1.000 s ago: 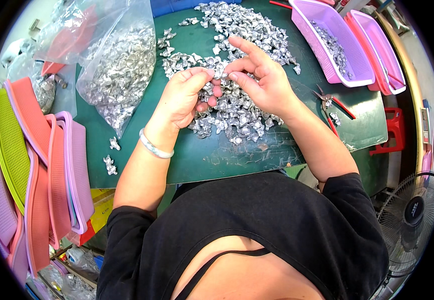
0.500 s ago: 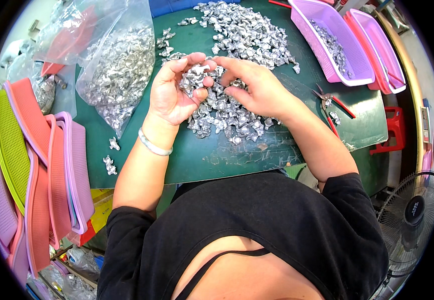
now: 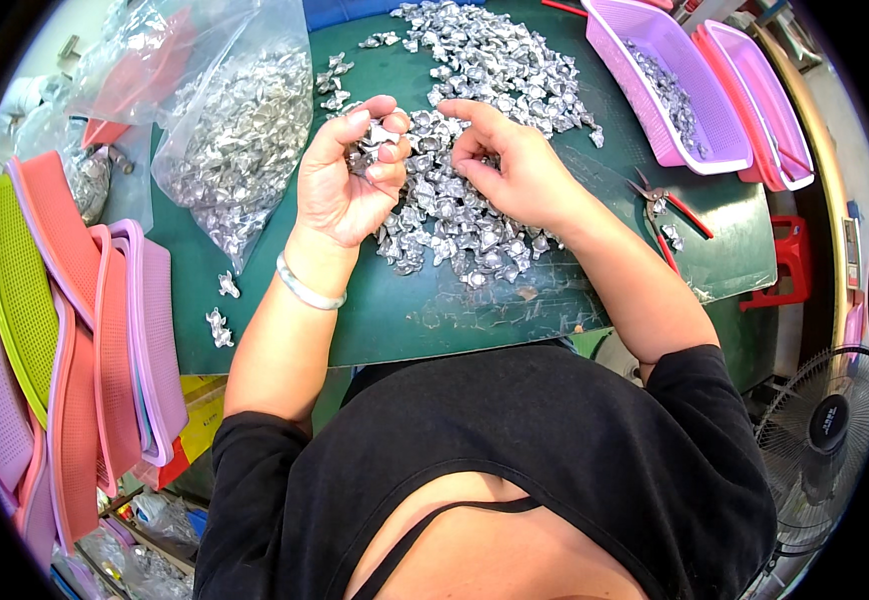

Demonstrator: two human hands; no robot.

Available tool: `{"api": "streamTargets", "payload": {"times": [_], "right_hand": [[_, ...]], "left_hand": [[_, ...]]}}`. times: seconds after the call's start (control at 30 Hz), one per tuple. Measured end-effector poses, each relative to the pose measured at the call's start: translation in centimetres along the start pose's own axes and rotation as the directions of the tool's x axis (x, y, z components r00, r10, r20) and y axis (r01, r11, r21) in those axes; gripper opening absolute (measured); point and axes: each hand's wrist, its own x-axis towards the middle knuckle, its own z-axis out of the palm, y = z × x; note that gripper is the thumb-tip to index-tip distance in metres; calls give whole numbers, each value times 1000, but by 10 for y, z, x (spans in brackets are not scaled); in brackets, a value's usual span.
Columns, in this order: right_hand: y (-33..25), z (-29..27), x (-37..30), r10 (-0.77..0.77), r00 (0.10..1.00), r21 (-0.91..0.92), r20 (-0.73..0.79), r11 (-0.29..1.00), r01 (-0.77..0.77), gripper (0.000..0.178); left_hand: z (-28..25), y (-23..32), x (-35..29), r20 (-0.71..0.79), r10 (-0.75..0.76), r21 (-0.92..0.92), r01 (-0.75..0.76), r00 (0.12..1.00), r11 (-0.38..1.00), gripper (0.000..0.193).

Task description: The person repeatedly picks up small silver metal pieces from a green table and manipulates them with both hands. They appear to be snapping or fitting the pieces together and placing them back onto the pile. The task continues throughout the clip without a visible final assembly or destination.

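Observation:
My left hand (image 3: 347,185), with a pale bangle at its wrist, is raised palm up over the near pile of small silvery metal castings (image 3: 455,235). Its fingers curl round one or more of the castings (image 3: 364,152). To the right, my right hand (image 3: 520,170) hovers above the same pile, apart from the left. Its thumb and bent fingers come together, and whatever they may pinch is hidden. A second pile of castings (image 3: 510,70) spreads farther back on the green table (image 3: 375,335).
A clear plastic bag (image 3: 240,150) full of castings stands left, with two loose castings (image 3: 220,328) nearer me. Stacked plastic baskets (image 3: 105,340) line the left edge. At right lie red-handled pliers (image 3: 653,205), a purple basket (image 3: 645,110) with castings, and a fan (image 3: 825,430).
My right hand has drawn back to the right from my left hand, and its fingers have curled in. My left fingers have closed more over the castings, and that hand has shifted slightly left.

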Motion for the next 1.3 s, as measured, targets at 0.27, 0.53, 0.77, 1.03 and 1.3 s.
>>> {"api": "streamTargets", "payload": {"times": [0.27, 0.53, 0.77, 1.03, 1.3], "right_hand": [[-6, -2, 3, -70, 995, -334, 70, 938, 90, 49], [-7, 5, 3, -177, 983, -431, 45, 884, 179, 48], [-4, -3, 2, 167, 986, 105, -18, 981, -164, 46], [-5, -9, 5, 204, 979, 473, -7, 863, -176, 45], [-5, -7, 4, 193, 981, 511, -7, 844, -163, 44]], "left_hand": [[6, 2, -1, -48, -49, -105, 44, 998, 993, 28], [6, -4, -1, -247, 106, 121, -78, 963, 990, 17], [7, -2, 0, -271, 89, 378, 21, 958, 926, 11], [29, -21, -3, -421, 171, 747, 234, 891, 622, 13], [31, -22, -3, -435, 130, 763, 287, 891, 579, 12]]}}
